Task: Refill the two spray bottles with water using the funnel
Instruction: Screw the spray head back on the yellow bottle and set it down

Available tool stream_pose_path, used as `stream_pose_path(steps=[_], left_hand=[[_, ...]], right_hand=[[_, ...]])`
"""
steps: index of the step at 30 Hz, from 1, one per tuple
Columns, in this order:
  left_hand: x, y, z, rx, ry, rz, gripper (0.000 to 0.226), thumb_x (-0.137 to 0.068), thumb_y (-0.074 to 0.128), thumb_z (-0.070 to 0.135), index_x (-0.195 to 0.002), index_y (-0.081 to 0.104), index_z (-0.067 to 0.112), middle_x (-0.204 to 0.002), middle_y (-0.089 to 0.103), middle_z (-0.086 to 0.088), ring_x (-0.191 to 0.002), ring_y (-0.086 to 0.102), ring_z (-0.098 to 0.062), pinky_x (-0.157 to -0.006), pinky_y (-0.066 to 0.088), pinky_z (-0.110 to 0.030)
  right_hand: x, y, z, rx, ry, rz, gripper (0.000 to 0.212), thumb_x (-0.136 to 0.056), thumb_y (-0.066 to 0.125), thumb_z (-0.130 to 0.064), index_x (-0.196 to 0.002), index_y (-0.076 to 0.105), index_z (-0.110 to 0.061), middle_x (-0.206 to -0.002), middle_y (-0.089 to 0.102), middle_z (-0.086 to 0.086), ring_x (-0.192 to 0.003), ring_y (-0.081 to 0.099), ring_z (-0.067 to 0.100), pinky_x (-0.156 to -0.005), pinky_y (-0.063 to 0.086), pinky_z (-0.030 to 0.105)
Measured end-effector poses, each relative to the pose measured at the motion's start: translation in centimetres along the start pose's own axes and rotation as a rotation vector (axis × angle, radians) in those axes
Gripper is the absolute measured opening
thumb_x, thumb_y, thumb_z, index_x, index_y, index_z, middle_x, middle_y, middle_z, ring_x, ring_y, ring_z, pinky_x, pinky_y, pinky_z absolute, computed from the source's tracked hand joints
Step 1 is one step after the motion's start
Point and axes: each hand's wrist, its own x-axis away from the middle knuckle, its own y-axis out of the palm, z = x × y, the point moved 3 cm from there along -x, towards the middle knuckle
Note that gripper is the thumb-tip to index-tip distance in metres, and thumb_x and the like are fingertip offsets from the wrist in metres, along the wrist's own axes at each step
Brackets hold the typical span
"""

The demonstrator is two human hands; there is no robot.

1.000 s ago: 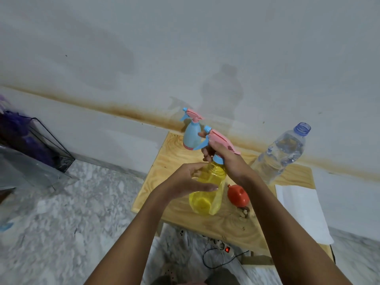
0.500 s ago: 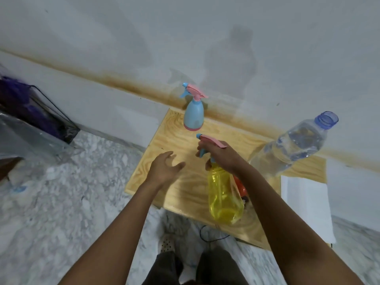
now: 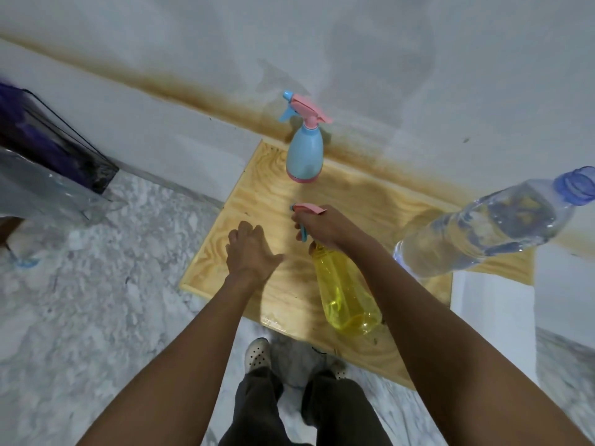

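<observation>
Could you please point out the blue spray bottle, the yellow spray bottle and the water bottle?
blue spray bottle [image 3: 304, 156], head view, on its body.
yellow spray bottle [image 3: 346, 294], head view, on its body.
water bottle [image 3: 476, 233], head view, on its clear side.

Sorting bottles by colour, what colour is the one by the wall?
Light blue body with a pink base and pink-and-blue trigger; head view.

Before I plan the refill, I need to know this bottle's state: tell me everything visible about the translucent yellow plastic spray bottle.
The translucent yellow plastic spray bottle stands upright near the front edge of the light wooden table. Its body is see-through with no clear water line, so it looks close to empty. A pink and blue trigger head still sits on its neck, with the right hand closed around it. The left hand is open beside it, not touching.
</observation>
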Motion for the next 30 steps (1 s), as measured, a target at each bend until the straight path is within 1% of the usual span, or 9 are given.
stream_pose_path(steps=[3,6,12,17,20,22,25,28,30], left_hand=[[0.0,-0.1,0.1,0.017,-0.015,-0.015,0.074,-0.071,0.078,0.059,-0.124,0.052,0.014,-0.140,0.034,-0.005,-0.128,0.031,-0.029,-0.098,0.041,-0.042],[0.1,-0.2,0.2,0.022,-0.013,-0.006,0.075,-0.072,0.078,0.058,-0.126,0.051,0.014,-0.141,0.034,-0.005,-0.129,0.030,-0.028,-0.099,0.040,-0.041],[0.1,-0.1,0.1,0.025,-0.005,0.006,0.076,-0.070,0.079,0.059,-0.126,0.052,0.014,-0.143,0.034,-0.006,-0.129,0.030,-0.028,-0.100,0.040,-0.042],[0.1,-0.1,0.1,0.031,-0.010,0.011,0.077,-0.070,0.079,0.058,-0.127,0.052,0.014,-0.143,0.034,-0.005,-0.130,0.030,-0.028,-0.101,0.040,-0.041],[0.1,-0.1,0.1,0.030,-0.007,0.014,0.076,-0.070,0.079,0.058,-0.126,0.052,0.014,-0.142,0.035,-0.006,-0.130,0.031,-0.029,-0.102,0.039,-0.042],[0.2,-0.2,0.2,0.019,-0.006,0.015,0.076,-0.070,0.079,0.058,-0.126,0.052,0.014,-0.142,0.036,-0.007,-0.130,0.032,-0.029,-0.102,0.039,-0.042],[0.2,-0.3,0.2,0.020,-0.009,0.004,0.076,-0.070,0.079,0.058,-0.126,0.052,0.015,-0.142,0.035,-0.006,-0.130,0.032,-0.029,-0.102,0.039,-0.041],[0.2,-0.4,0.2,0.031,-0.013,-0.045,0.070,-0.069,0.075,0.061,-0.119,0.054,0.016,-0.135,0.040,-0.007,-0.126,0.036,-0.030,-0.098,0.041,-0.040],[0.3,-0.6,0.3,0.067,0.050,-0.097,0.076,-0.068,0.066,0.067,-0.124,0.054,0.017,-0.131,0.048,-0.009,-0.128,0.041,-0.031,-0.095,0.043,-0.038]], right_hand=[[-0.4,-0.3,-0.4,-0.004,0.002,0.027,0.017,-0.092,0.055,-0.029,-0.080,0.064,-0.021,-0.083,0.068,0.005,-0.057,0.062,0.007,-0.051,0.049,0.023],[-0.5,-0.6,-0.7,-0.061,0.004,0.062,0.022,-0.092,0.056,-0.028,-0.073,0.062,-0.019,-0.074,0.065,0.006,-0.049,0.060,0.009,-0.045,0.049,0.023],[-1.0,-0.5,-0.8,-0.062,-0.010,0.096,0.021,-0.089,0.054,-0.030,-0.081,0.067,-0.016,-0.082,0.069,0.004,-0.071,0.069,0.014,-0.047,0.052,0.024],[-1.2,-0.6,-0.4,0.010,0.006,0.080,0.033,-0.089,0.053,-0.030,-0.090,0.068,0.000,-0.078,0.069,0.005,-0.066,0.070,0.013,-0.048,0.054,0.027],[-1.0,-0.6,0.1,-0.032,0.018,0.091,0.036,-0.088,0.053,-0.030,-0.093,0.067,0.003,-0.077,0.068,0.007,-0.063,0.069,0.016,-0.056,0.059,0.033],[-0.8,-0.7,0.3,-0.046,0.006,0.102,0.034,-0.089,0.052,-0.031,-0.092,0.069,-0.001,-0.080,0.070,0.007,-0.066,0.069,0.017,-0.056,0.060,0.032],[-0.3,-0.9,0.2,-0.026,-0.022,0.129,0.025,-0.089,0.051,-0.034,-0.086,0.070,-0.018,-0.083,0.073,0.004,-0.066,0.070,0.016,-0.058,0.062,0.034],[0.6,-1.2,-0.1,-0.063,-0.085,0.136,0.022,-0.093,0.053,-0.031,-0.095,0.069,-0.016,-0.091,0.072,0.005,-0.075,0.069,0.018,-0.052,0.058,0.031],[1.7,-1.5,-0.4,-0.107,-0.161,0.151,0.022,-0.095,0.056,-0.029,-0.099,0.069,-0.013,-0.095,0.071,0.009,-0.081,0.067,0.020,-0.053,0.056,0.027]])
